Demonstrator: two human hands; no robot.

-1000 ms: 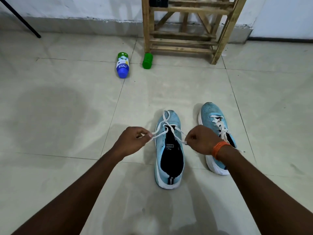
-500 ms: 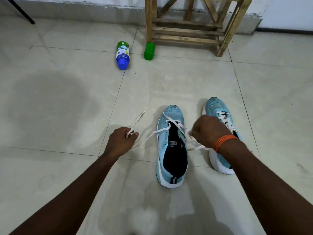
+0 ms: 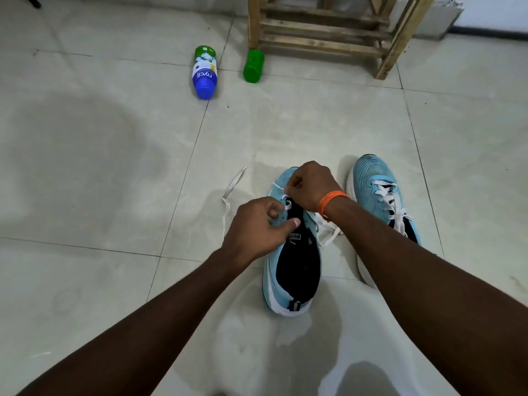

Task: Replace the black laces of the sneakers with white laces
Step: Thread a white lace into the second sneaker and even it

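Right of fingers (image 3: 273,206), laced sneaker (image 3: 381,195) — done. Under fingers, other sneaker (image 3: 297,270) half-threaded: right hand (image 3: 311,187) pinches white lace (image 3: 235,181), left hand (image 3: 254,227) grips its eyelet edge.

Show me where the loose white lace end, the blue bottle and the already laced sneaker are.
loose white lace end (image 3: 235,182), head view, on the strand lying on the floor.
blue bottle (image 3: 204,74), head view, on its label.
laced sneaker (image 3: 371,175), head view, on its toe.

Floor (image 3: 85,181) beside left sneaker (image 3: 297,270) open; blue bottle (image 3: 204,72), green bottle (image 3: 253,66), rack (image 3: 325,41) beyond.
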